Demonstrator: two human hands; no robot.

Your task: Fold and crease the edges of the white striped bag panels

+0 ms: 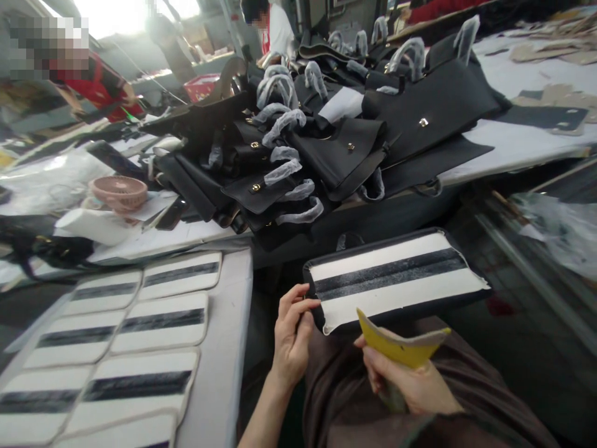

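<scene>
A black bag (396, 311) rests tilted over my lap, its white panel (401, 295) with a dark, patchy lengthwise stripe facing up. My left hand (293, 326) pinches the bag's left end, fingertips at the panel's edge. My right hand (405, 376) is closed around a bent yellow piece (396, 348) with a pale edge, just in front of the panel's near side. What this yellow piece is I cannot make out. To the left, several white panels (161, 326) with similar dark stripes lie in rows on a pale board.
Black handbags (336, 155) with plastic-wrapped handles are piled across the table ahead. A pink basket (119, 193) and a white roll (93, 225) stand at left. Clear plastic (559, 230) hangs at right. People (100, 84) work in the background.
</scene>
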